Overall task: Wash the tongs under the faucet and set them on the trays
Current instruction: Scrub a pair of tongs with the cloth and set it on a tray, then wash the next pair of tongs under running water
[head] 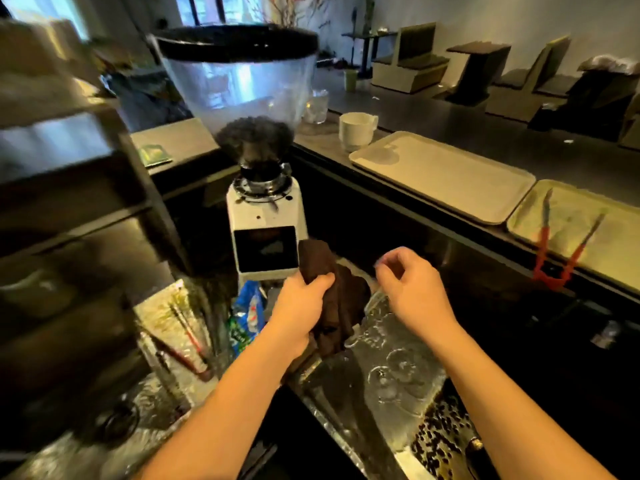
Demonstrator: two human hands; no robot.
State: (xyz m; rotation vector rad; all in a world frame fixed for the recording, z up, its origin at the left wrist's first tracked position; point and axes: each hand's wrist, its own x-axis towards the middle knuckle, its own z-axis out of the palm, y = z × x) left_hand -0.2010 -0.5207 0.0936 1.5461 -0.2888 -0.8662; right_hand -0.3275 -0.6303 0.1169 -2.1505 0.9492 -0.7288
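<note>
A dim café bar runs along the right, its dark counter (485, 133) carrying two pale trays side by side, their short edges almost touching. The far tray (446, 174) lies bare, with a white mug (356, 129) just beyond its far corner. On the near tray (568, 230) rest the tongs (561, 251), metal arms spread apart and pointing away, the orange-red handle end hanging out past the tray's front rim and over the counter's edge.

Below that edge sits the sunken work area. A white coffee grinder (263, 216) with a large clear hopper stands at the back, close behind the hands. The left hand (301, 306) has its grip clenched round a dark brown cloth (332, 292), which bunches above the fist and hangs down below it. The right hand (412, 289) hovers just beside the cloth, well apart from the tongs, thumb and forefinger curled towards each other; I cannot tell whether anything is pinched there. Beneath both hands a wet metal drainer (398, 368) holds clear glassware, blurred. To the left, a container of straws and sticks (180, 327) and a blue packet (247, 313) crowd the grinder's base, leaving little free room on that side; the open room is on the right, between the right hand and the counter's front edge.
</note>
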